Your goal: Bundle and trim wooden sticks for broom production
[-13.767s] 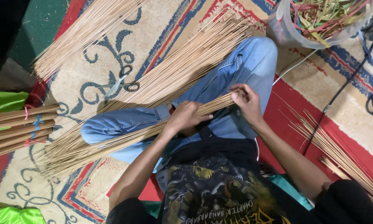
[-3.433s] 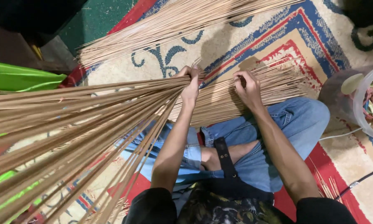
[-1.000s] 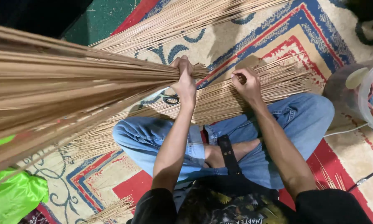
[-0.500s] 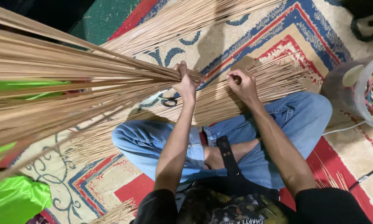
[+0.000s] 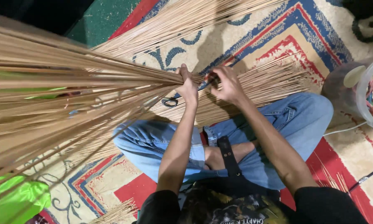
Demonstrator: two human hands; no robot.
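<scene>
My left hand (image 5: pixel 187 86) grips the narrow end of a big bundle of thin tan sticks (image 5: pixel 70 99), which fans out wide toward the left and close to the camera. My right hand (image 5: pixel 226 83) is right next to it, fingers pinched at the same gathered end; whether it holds sticks or a tie is hidden. Below my hands lies a flat layer of the same sticks (image 5: pixel 261 85) across the carpet and my crossed legs in blue jeans (image 5: pixel 286 124).
A patterned carpet (image 5: pixel 302 37) covers the floor. Another long pile of sticks (image 5: pixel 174 29) lies at the top. Small black scissors (image 5: pixel 169 101) lie by my left hand. A clear plastic tub (image 5: pixel 371 95) stands at the right. Green plastic (image 5: pixel 16 199) sits at the lower left.
The bundle has stayed raised and fanned to the left. My right hand has moved closer to my left hand at the gathered end.
</scene>
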